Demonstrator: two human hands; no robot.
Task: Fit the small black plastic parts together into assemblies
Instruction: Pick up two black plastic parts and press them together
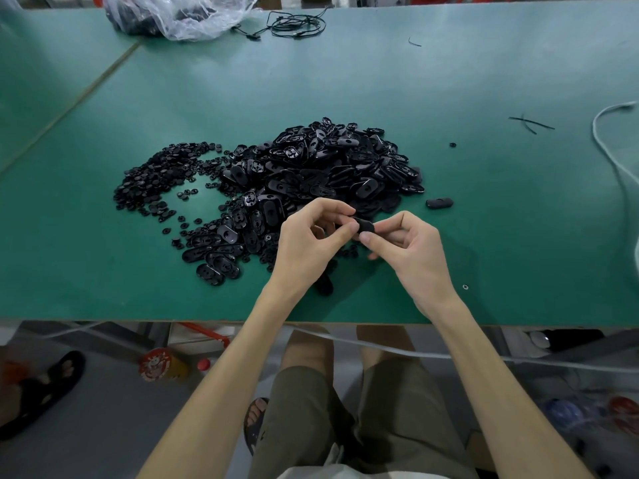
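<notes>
A big heap of black oval plastic parts (332, 167) lies in the middle of the green table (484, 81). To its left spreads a pile of small black round parts (155, 178). Just in front of the heap, my left hand (311, 236) and my right hand (408, 247) meet above the table. Both pinch one black oval part (364, 225) between thumbs and fingertips. My fingers hide most of that part. A single black oval part (439, 202) lies apart at the heap's right edge.
A clear plastic bag (179, 15) holding dark parts sits at the far left, with a coiled black wire (297, 25) beside it. A white cable (612, 153) runs along the right side. Thin black strips (530, 123) and a tiny round part (452, 144) lie far right.
</notes>
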